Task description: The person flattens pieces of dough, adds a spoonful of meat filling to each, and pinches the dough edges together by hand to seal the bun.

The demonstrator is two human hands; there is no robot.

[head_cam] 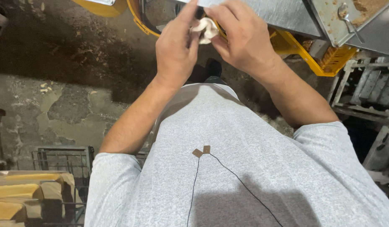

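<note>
View from the head, looking down the person's front. Nearest, a grey shirt [245, 168] with two small tan tabs [201, 151] and thin dark cords running down from them. At lower left, a wire rack [64, 157] beside yellow-tan blocks [18, 195] stacked on a stand.

Both forearms rise from the shirt and meet at mid-frame top. The left hand [175, 48] is pressed together, fingers extended upward, thumb side against a small pale lump [206, 29]. The right hand [245, 40] curls over the lump from the other side, fingertips pinching it. The lump thus lies between the two hands, touching both, at their upper inner edges; it is crumpled, with no clear long axis. Neither hand is plainly nearer; the right covers more of it.

Below the hands, a stained concrete floor [68, 96] with debris. Beyond the hands, a metal worktop [287, 14]; under it a yellow frame [303, 56]. At far right, a soiled metal tray [354, 17] with a spoon [348, 19], and grey crates [371, 88] below it.
</note>
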